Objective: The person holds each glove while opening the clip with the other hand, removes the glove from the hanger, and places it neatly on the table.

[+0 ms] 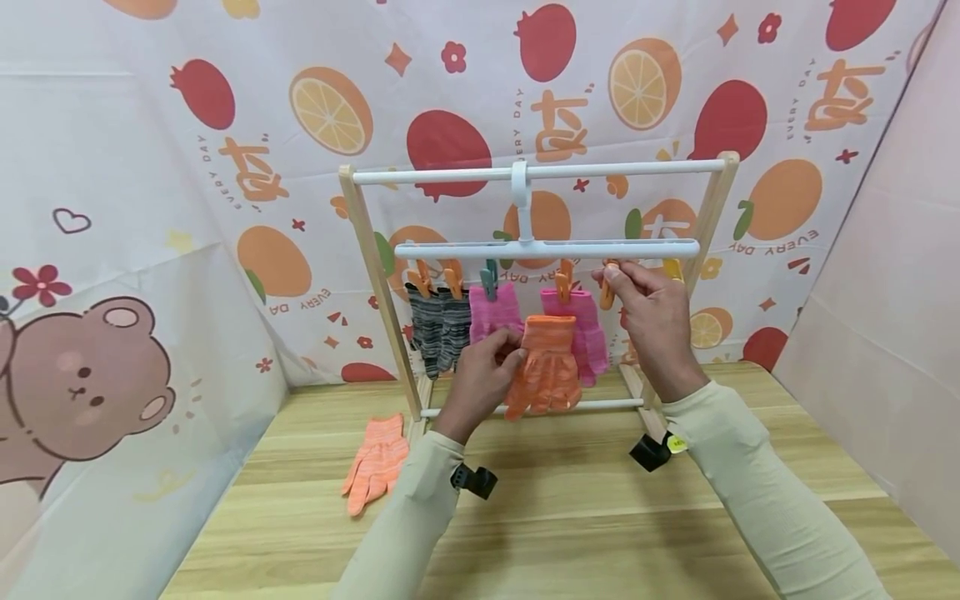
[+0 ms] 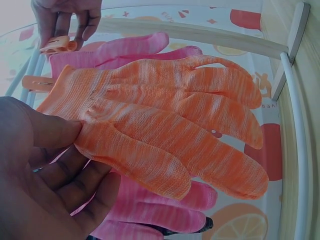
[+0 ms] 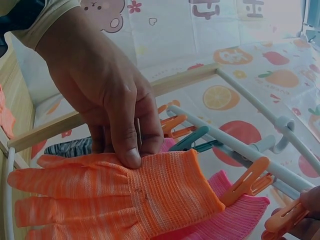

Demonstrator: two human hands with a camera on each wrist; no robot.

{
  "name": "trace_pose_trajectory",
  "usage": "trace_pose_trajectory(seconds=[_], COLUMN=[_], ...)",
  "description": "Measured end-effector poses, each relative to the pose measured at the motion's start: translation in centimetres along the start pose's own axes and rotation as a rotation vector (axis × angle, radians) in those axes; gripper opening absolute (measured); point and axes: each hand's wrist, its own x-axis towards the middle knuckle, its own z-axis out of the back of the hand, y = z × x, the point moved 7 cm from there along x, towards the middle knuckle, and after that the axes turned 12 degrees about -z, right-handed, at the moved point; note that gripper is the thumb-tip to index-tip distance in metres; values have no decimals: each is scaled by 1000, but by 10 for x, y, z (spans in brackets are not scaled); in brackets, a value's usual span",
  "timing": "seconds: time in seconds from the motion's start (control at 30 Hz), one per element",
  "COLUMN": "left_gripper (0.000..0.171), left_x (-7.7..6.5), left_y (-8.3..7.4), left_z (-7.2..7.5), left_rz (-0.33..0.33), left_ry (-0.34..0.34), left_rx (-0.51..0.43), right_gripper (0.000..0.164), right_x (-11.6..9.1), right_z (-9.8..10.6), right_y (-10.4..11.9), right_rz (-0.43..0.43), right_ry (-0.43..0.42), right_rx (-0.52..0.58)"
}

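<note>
Pinching orange glove (image 1: 550,367), left fingers (image 3: 125,127); clothespin (image 3: 287,219), right fingers (image 1: 647,277).

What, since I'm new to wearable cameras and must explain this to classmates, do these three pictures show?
There is no machine here: these are a person's two bare hands at work. The wide picture comes from a camera on the head, looking forward and down; the two closer ones come from cameras on the left and right wrists.

The left hand pinches an orange glove near its cuff. The right hand holds an orange peg. Around them, pink gloves and black-and-grey gloves hang by pegs from a white hanger, which hooks onto a wooden-sided rack. A second orange glove lies on the table.
</note>
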Motion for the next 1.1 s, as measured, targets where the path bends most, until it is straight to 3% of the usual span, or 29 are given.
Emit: trace_pose_trajectory(seconds=[1.1], left_gripper=[8], left_x=[-11], left_y=[13], left_z=[28], left_rz=[49], left_ry=[-10], left_rx=[41], right_gripper=[36], right_x=[-3], right_z=[0], right_y=[1], right_rz=[-29], right_ry=[1], right_rx=[6])
